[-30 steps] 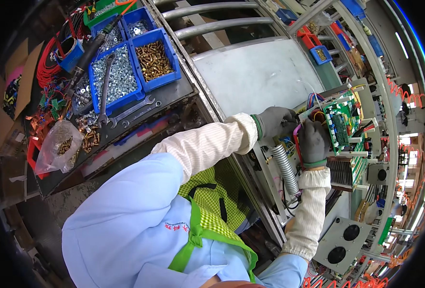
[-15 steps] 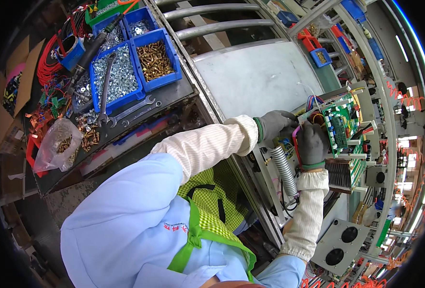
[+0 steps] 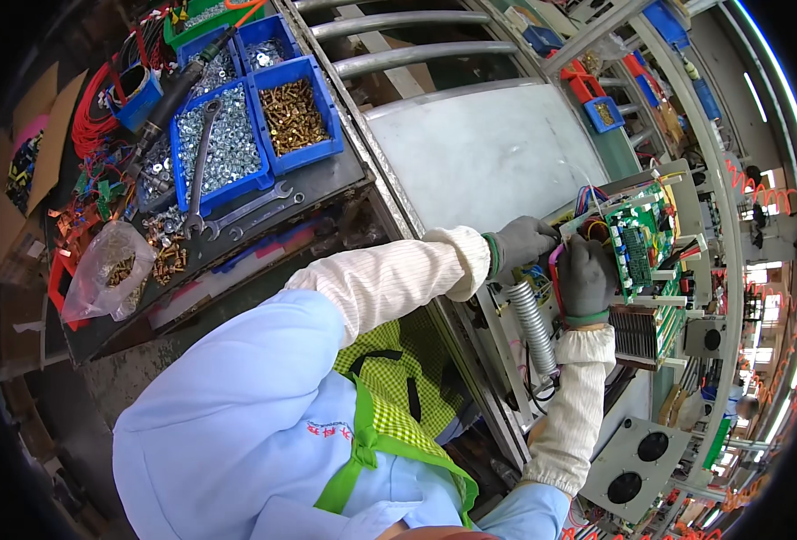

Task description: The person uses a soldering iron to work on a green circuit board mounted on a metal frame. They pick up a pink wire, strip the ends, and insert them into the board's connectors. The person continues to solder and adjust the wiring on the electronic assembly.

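Both my hands wear grey gloves and work close together at an electrical unit with a green circuit board [image 3: 637, 243]. My left hand [image 3: 524, 244] has its fingers bunched at the unit's near side, by the wires. To its right, my right hand [image 3: 587, 277] is curled with its fingertips down among the wiring, beside the board. A pink-red wire [image 3: 556, 270] runs along the thumb side of the right hand. What either hand pinches is hidden by the fingers. A silver coiled tube [image 3: 533, 326] lies just below the hands, and a finned heat sink [image 3: 637, 335] sits under the board.
Left, a dark bench [image 3: 326, 191] carries blue bins of silver nuts [image 3: 232, 144] and brass screws [image 3: 288, 117], wrenches [image 3: 245, 211], a power driver [image 3: 169, 103] and a plastic bag [image 3: 110, 274]. A white panel [image 3: 488, 148] lies on the roller conveyor [image 3: 416, 58]. A two-fan panel [image 3: 637, 463] stands lower right.
My left hand has shifted slightly, its fingers drawn closer together beside the right hand. My right hand stays nearly in place at the wiring.
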The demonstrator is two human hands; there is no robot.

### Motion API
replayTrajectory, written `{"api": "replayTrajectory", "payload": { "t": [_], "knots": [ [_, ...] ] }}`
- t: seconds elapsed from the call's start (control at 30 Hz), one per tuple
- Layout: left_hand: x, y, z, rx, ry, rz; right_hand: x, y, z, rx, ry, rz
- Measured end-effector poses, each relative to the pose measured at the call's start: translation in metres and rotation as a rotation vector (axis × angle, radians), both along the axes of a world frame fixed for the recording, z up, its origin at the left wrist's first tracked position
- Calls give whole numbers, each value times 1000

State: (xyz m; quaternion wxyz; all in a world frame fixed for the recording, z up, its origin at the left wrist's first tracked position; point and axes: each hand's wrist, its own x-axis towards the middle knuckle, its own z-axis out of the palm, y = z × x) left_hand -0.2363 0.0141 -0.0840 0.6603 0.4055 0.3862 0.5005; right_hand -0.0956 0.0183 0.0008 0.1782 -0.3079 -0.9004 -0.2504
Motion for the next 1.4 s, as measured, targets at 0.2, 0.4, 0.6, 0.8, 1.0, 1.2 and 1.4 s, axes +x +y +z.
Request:
{"api": "replayTrajectory", "payload": {
  "t": [0.2, 0.4, 0.6, 0.8, 1.0, 1.2, 1.4],
  "knots": [
    [-4, -7, 9, 4, -76, 1, 4, 2, -2, -29, 8, 6],
    [-6, -8, 9, -2, -148, -57, 4, 0, 0, -36, 10, -3],
    [-9, -7, 5, 326, 335, -66, 0, -6, 11, -215, 77, 13],
    [-10, 5, 4, 185, 216, -272, 1, -7, 14, -244, 115, -55],
    [-9, -7, 13, 532, 627, -159, 5, -3, 7, -293, 245, -38],
    [-1, -2, -3, 551, 512, -96, 4, 0, 12, -404, 165, -115],
    [-5, -1, 4, 627, 631, -92, -2, 1, 20, -407, 32, -238]
  ]
}}
